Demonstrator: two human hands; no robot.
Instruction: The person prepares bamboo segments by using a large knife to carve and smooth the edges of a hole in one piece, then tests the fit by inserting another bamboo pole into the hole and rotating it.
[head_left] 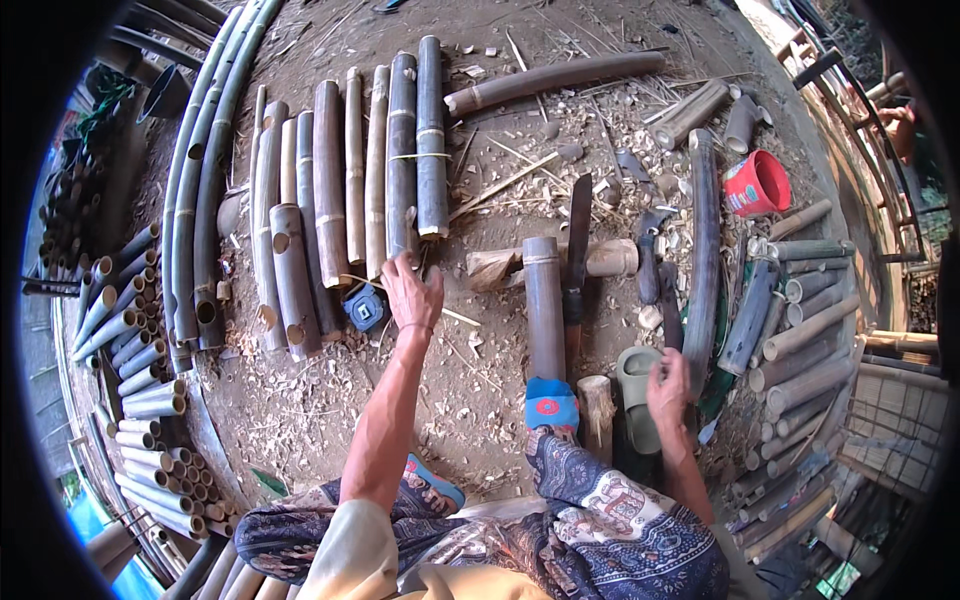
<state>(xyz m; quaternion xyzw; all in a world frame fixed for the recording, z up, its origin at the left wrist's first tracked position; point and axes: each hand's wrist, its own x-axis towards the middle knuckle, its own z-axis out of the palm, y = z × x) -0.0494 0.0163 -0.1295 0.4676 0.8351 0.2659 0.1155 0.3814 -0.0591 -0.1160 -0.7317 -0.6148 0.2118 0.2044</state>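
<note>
My left hand reaches forward with fingers apart, close to the lower end of a dark bamboo pole; whether it touches is unclear. Just left of it lies a blue-and-black tape measure with a strip of yellow tape out. My right hand, slightly blurred, hovers by an olive-green slipper; its fingers look curled, and their grip cannot be made out. Between my hands, a short bamboo length rests over a notched wooden block, with my blue-socked foot at its near end. Beside it lies a machete.
Several cut bamboo pieces lie side by side ahead. Long poles run along the left, near stacked bamboo. At right are a red bucket, a long pole and more bamboo. Wood chips litter the ground.
</note>
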